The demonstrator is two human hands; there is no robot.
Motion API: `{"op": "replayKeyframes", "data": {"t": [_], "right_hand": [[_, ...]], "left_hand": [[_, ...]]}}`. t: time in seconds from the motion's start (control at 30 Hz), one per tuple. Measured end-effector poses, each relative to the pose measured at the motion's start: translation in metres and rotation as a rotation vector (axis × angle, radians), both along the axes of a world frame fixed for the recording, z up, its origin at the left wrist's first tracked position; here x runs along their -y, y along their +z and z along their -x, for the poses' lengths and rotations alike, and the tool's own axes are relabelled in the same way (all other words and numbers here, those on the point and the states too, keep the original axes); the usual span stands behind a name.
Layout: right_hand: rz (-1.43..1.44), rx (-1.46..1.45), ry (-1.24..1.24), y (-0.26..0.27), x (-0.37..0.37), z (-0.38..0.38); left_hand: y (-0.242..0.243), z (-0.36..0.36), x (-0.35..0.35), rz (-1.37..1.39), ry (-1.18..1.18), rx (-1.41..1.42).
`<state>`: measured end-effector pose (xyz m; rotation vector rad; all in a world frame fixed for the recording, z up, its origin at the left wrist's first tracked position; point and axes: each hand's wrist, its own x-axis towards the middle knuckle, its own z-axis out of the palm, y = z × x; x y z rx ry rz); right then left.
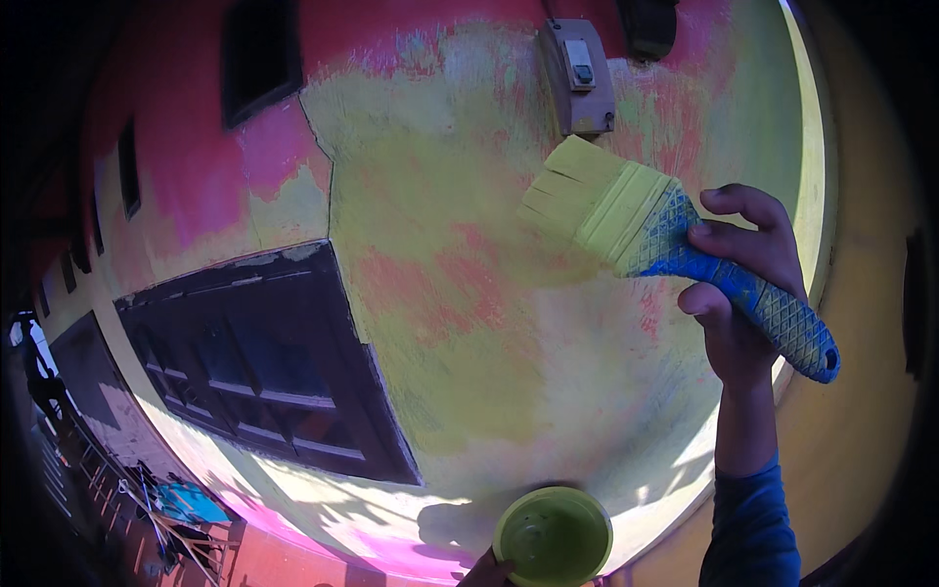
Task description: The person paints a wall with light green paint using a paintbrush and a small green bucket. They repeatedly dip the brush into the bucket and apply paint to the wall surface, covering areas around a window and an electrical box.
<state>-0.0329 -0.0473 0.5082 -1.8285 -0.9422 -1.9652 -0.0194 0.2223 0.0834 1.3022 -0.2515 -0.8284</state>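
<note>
My right hand [748,293] grips a wide paintbrush [678,227] by its blue, cross-hatched handle. Yellow-green paint coats the bristles and ferrule, and the bristles point up and left, in front of the wall [469,381]; whether they touch it I cannot tell. At the bottom of the view my left hand [488,571] holds a yellow-green round tub [554,536] by its rim. Paint shows inside the tub. Patchy yellow-green paint covers the wall, with pink showing through in places.
A switch box [579,77] is fixed to the wall above the brush. To the left is a dark-framed window [271,359], with a dark opening [262,59] higher up. Poles, a blue sheet [192,502] and a ladder [92,469] are at lower left.
</note>
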Motion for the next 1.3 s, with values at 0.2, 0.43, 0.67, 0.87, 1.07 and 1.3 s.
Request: {"op": "replayKeyframes", "data": {"t": [0.2,0.43,0.67,0.87,1.07,1.3], "right_hand": [[0.014,-0.028,0.473,0.101,-0.092,-0.048],[0.059,0.214,0.142,0.153,-0.137,-0.088],[-0.080,-0.005,-0.350,0.130,-0.162,-0.085],[-0.080,0.089,0.084,0.160,-0.169,-0.089],[-0.160,-0.096,-0.347,0.142,-0.170,-0.082],[-0.227,0.003,-0.006,0.165,-0.176,-0.083]], "left_hand": [[-0.001,-0.023,-0.042,-0.020,-0.091,0.043],[-0.009,-0.034,-0.057,-0.010,-0.222,0.078],[-0.013,-0.025,-0.036,0.031,-0.367,0.142],[-0.018,-0.037,-0.053,0.032,-0.358,0.150],[-0.020,-0.045,-0.069,0.018,-0.353,0.157],[-0.018,-0.045,-0.069,0.027,-0.380,0.183]]}}
